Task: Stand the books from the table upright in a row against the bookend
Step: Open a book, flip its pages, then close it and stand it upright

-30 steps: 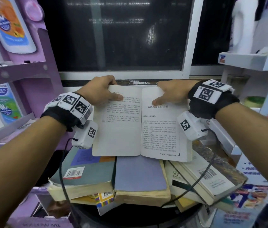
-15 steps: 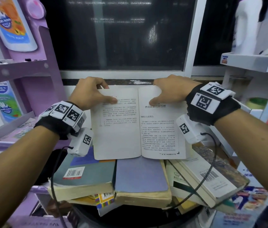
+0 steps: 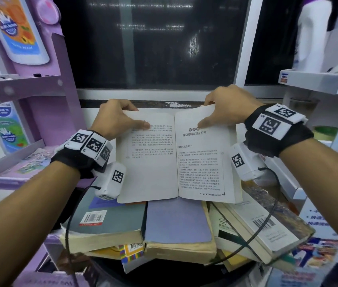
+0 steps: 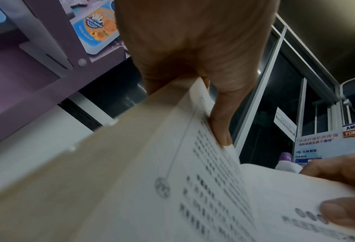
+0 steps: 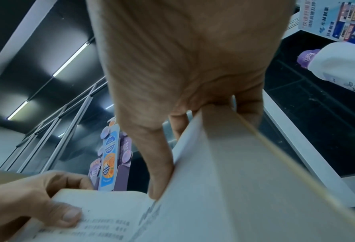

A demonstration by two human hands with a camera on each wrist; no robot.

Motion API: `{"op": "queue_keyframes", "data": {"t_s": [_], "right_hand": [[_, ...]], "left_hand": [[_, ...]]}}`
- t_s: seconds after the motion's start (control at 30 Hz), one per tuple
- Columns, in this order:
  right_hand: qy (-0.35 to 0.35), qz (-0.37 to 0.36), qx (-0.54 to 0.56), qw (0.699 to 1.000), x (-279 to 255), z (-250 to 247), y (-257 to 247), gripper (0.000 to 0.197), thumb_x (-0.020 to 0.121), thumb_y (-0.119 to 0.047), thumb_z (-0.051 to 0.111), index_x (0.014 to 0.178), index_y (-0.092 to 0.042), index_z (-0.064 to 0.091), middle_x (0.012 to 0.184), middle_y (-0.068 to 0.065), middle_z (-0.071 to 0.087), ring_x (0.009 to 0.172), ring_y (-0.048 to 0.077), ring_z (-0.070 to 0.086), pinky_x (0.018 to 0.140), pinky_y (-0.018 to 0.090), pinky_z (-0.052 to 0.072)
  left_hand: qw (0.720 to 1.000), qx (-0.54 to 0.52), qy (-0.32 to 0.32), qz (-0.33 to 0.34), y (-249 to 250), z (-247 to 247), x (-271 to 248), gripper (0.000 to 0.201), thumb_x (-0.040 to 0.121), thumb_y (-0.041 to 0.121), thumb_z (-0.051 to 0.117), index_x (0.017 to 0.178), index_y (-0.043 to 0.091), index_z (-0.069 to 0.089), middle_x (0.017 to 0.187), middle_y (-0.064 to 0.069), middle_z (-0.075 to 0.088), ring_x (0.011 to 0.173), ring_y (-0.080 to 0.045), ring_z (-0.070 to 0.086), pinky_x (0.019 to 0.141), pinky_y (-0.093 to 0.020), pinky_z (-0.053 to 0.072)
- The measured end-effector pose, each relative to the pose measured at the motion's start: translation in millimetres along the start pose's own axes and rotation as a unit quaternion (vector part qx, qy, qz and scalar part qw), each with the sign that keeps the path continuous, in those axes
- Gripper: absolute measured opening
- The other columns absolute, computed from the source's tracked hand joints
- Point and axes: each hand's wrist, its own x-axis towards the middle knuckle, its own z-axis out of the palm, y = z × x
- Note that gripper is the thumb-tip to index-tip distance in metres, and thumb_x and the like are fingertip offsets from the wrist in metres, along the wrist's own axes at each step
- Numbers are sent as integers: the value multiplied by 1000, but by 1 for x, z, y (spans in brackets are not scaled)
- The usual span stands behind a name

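The left hand (image 3: 114, 119) and right hand (image 3: 224, 108) are each pinching a top corner of the open paperback (image 3: 176, 158), thumbs on the pages, above the piled books (image 3: 176, 226). It is probably light and floppy; closing it and gripping the spine should be steadier.

The open book (image 3: 176, 158) hides the far part of the pile (image 3: 176, 228). Its print is blurred in both wrist views. Books hide nearly all the worktop (image 3: 164, 272). No bookend shows.
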Motion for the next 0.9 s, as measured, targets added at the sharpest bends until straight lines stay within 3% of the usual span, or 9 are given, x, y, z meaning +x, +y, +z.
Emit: {"op": "queue_keyframes", "data": {"t_s": [0.1,0.2,0.27,0.4,0.57,0.67,0.9], "right_hand": [[33,-4,14,999,0,1,-6,42,63,-50,82,94,-26,66,99,3,66,88,26,60,66,30,42],[54,-7,18,998,0,4,-12,49,63,-45,84,103,-23,67,104,6,65,94,29,59,70,30,44],[63,-7,34,997,1,4,-14,45,63,-41,85,101,-24,68,104,7,64,95,30,59,72,31,46],[69,-16,60,996,-2,0,-19,32,65,-31,84,92,-24,69,102,5,65,93,27,58,69,30,42],[79,-32,68,994,-9,-5,-29,28,71,-27,81,96,-22,70,101,3,62,98,26,57,69,29,39],[85,-37,70,993,-15,-7,-34,25,75,-24,77,99,-20,70,97,2,60,99,25,56,68,29,38],[86,-58,99,990,-35,-15,-47,21,83,-22,68,102,-15,70,108,8,64,103,26,57,69,29,41]], "left_hand": [[999,-38,15,9,9,2,-3,36,55,35,92,77,23,66,85,9,67,85,-12,62,65,-22,47],[997,-73,32,5,14,4,-6,36,54,34,92,78,24,67,89,10,68,89,-13,64,67,-26,51],[995,-89,44,-2,16,3,-9,36,54,33,92,79,23,67,91,9,68,88,-14,64,67,-30,54],[990,-130,39,-28,19,3,-13,33,57,29,91,78,23,66,91,5,69,83,-14,68,67,-34,60],[987,-150,25,-47,21,0,-19,31,60,26,90,80,22,67,90,0,72,76,-17,71,67,-38,61],[988,-148,18,-42,24,-3,-24,30,63,26,89,84,19,69,89,-1,72,75,-16,72,68,-38,61],[990,-138,-5,-17,40,-10,-43,23,74,24,82,86,22,62,94,1,70,77,-14,71,62,-31,60]]}}
